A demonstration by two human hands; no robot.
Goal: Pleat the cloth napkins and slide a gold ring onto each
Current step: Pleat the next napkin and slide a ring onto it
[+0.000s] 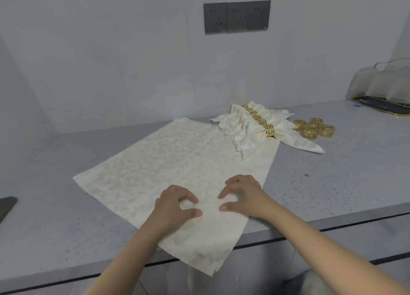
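A cream patterned napkin lies spread flat on the grey counter, its near corner hanging over the front edge. My left hand and my right hand rest on its near part, fingers curled and thumbs pointing at each other, pressing on the cloth without gripping it. Behind, several pleated napkins with gold rings lie in a row on the flat napkin's far corner. Several loose gold rings sit to their right.
A wire rack holding upturned glasses stands at the back right. Dark wall sockets are on the wall above. A dark object pokes in at the left edge. The counter's front edge runs just below my wrists.
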